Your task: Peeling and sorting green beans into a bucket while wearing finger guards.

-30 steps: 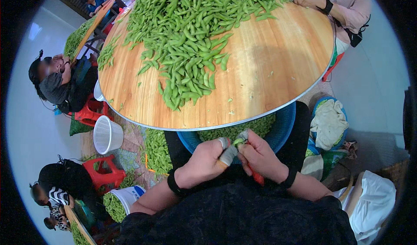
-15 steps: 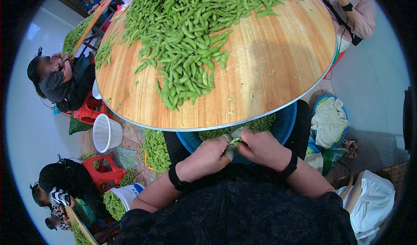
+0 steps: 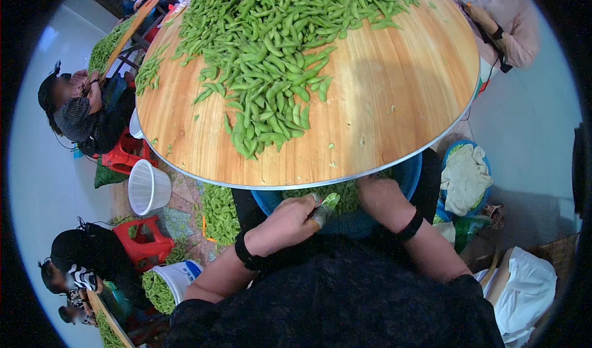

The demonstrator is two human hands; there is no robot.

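My left hand (image 3: 291, 223), with pale coverings on some fingertips, is closed on a split green pod (image 3: 328, 205), above a blue tub (image 3: 411, 171) holding green beans (image 3: 345, 195). My right hand (image 3: 379, 198) is over the tub's right part, its fingertips hidden at the rim of the round wooden table (image 3: 401, 107); what it holds, if anything, cannot be seen. A big heap of green pods (image 3: 265, 70) lies on the tabletop.
Co-workers (image 3: 512, 27) (image 3: 74, 113) (image 3: 92, 261) sit around. At left are a white basket (image 3: 148, 187), red stools (image 3: 142, 240), a bucket of pods (image 3: 160, 292) and a pod pile (image 3: 219, 218). At right are a cloth-covered tub (image 3: 465, 178) and white bags (image 3: 524, 292).
Both hands were together at the pod; my right hand has moved away, up and right under the table rim. The co-worker at upper right has drawn their hand back from the tabletop.
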